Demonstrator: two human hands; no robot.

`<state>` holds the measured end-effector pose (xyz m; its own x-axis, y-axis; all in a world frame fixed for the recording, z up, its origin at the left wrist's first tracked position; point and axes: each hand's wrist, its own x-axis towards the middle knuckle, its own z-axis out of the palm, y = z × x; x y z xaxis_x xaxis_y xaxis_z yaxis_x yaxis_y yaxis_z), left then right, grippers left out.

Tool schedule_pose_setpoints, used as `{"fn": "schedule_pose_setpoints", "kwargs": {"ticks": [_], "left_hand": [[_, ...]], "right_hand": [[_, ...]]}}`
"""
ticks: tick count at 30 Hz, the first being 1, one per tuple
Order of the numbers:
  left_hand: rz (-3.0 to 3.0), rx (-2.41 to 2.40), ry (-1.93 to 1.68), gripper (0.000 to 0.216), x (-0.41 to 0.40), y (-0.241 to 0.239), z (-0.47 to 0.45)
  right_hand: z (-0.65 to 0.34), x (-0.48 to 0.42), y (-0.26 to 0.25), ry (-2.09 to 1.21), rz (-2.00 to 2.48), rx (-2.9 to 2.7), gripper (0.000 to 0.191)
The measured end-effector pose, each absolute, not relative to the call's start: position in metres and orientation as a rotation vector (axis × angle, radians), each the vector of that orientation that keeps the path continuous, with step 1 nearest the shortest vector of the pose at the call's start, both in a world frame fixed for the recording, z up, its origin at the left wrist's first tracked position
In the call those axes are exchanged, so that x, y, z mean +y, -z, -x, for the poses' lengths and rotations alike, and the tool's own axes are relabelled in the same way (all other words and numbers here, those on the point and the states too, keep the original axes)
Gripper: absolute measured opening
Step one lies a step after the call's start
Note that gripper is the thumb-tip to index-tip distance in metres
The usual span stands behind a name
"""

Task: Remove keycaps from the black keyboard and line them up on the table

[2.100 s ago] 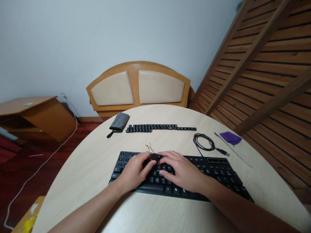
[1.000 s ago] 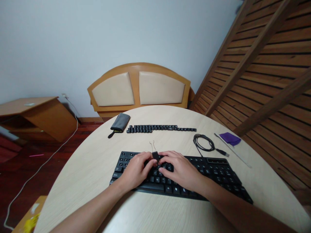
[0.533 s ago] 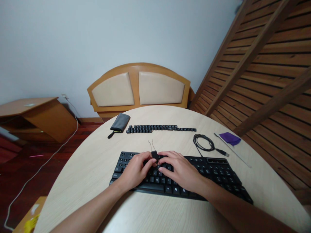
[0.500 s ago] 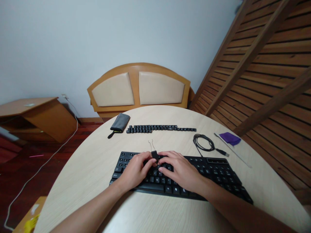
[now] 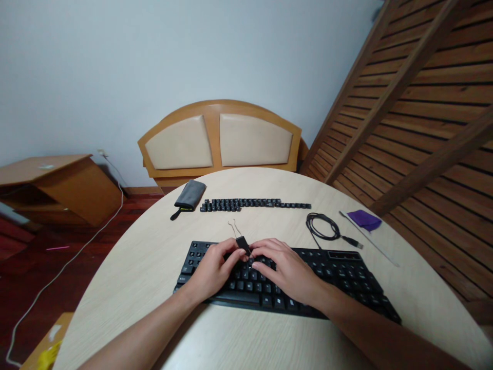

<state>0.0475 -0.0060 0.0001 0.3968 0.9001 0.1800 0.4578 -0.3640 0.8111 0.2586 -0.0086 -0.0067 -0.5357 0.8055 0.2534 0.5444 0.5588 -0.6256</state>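
Observation:
A black keyboard point(image 5: 339, 275) lies across the near half of the round table. Both my hands rest over its left-middle keys. My left hand point(image 5: 211, 270) is curled, its fingertips pinching the black handle of a wire keycap puller point(image 5: 241, 241). My right hand point(image 5: 287, 272) is curled too, and its thumb and forefinger meet the same handle from the right. The puller's two thin wire loops stick up and away from me, leaning left. Whatever sits under the fingertips is hidden.
A row of loose black keycaps point(image 5: 250, 204) lies at the far side of the pale wooden table point(image 5: 127, 272), with a grey pouch point(image 5: 188, 196) at its left. To the right are the coiled keyboard cable point(image 5: 325, 227), a purple cloth point(image 5: 364, 219) and a thin rod point(image 5: 370, 237). Behind stands a wooden headboard point(image 5: 219, 139).
The keycap puller has risen slightly and its wire loops now lean left instead of standing upright. Both hands stay in nearly the same spot on the keyboard.

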Motion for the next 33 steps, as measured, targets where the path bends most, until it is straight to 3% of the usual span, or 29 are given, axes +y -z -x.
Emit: {"fn": "schedule_pose_setpoints", "kwargs": {"ticks": [6,26,33], "left_hand": [[-1.975,1.171,-0.855,0.027,-0.0058,-0.0003,-0.0464],[-2.062,1.153,-0.842,0.023,-0.006,0.0007,-0.0457],[-2.063,1.178,-0.819,0.023,-0.0077,-0.0004,-0.045]], "right_hand": [[-0.257,-0.0087,0.0055,-0.695,1.082,-2.197,0.013],[-0.2585,-0.0098,0.0135,-0.724,1.023,-2.154,0.032],[-0.2593,-0.0087,0.0103,-0.69,0.951,-2.218,0.014]]}}
